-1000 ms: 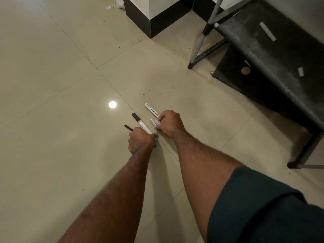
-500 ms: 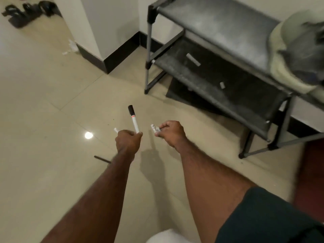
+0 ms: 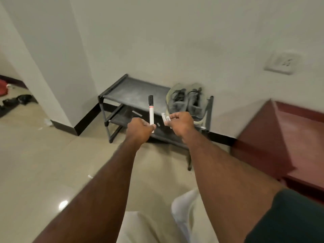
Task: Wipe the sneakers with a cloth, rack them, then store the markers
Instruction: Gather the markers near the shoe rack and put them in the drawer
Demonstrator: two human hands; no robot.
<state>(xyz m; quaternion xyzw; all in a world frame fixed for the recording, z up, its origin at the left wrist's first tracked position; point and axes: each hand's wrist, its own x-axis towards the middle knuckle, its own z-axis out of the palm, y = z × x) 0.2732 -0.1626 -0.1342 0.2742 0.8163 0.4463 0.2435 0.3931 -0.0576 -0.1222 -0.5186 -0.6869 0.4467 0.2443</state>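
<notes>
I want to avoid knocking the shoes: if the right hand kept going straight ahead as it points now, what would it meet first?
Probably the sneakers on the shoe rack, just beyond the right hand; depth is unclear.

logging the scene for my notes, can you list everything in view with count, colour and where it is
shoe rack: 1, dark grey, two shelves, against the wall
sneakers: 1 pair, grey with pale soles, right end of the rack's top shelf
black-capped marker: 1, white with a red band, upright in the left hand
white markers: count unclear, sticking out of the right hand
wall socket: 1, white, wall at upper right
red-brown furniture: 1, right of the rack
dark footwear: several, black, floor at far left
left hand: grips the black-capped marker
right hand: grips the white markers
</notes>
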